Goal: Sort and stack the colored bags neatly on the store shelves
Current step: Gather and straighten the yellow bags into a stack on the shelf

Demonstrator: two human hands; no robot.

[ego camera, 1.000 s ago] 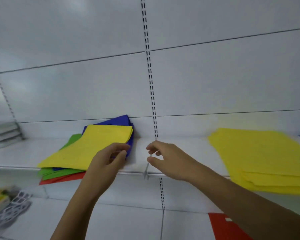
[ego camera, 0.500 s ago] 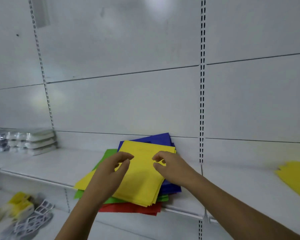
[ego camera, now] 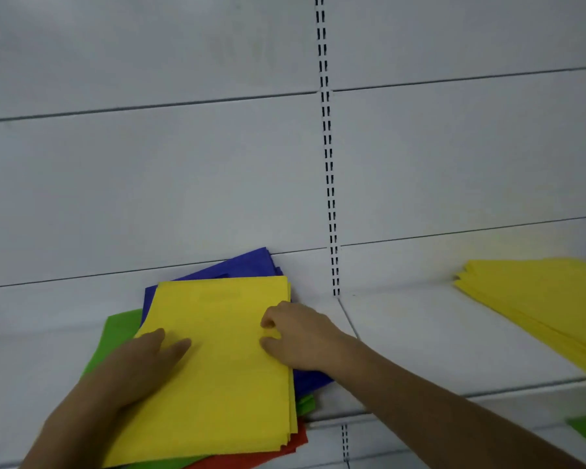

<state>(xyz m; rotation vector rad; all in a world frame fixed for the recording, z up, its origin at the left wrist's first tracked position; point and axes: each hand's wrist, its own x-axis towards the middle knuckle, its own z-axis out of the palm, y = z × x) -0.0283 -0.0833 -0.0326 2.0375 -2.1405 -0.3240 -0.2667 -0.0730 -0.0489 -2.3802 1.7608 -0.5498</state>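
This is a shop aisle: a white metal shelf (ego camera: 437,346) runs under plain back panels (ego camera: 149,184), split by a slotted upright (ego camera: 329,184). Flat stock lies in piles, yellow bags (ego camera: 538,299) right of the fingers.

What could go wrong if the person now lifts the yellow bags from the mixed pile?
1. The yellow bags overhang the shelf edge; they might slide off.
2. The right hand pinches only the top layer, so lower yellow bags may stay behind.
3. The blue bags, green bags and red bags beneath may be dragged further askew.
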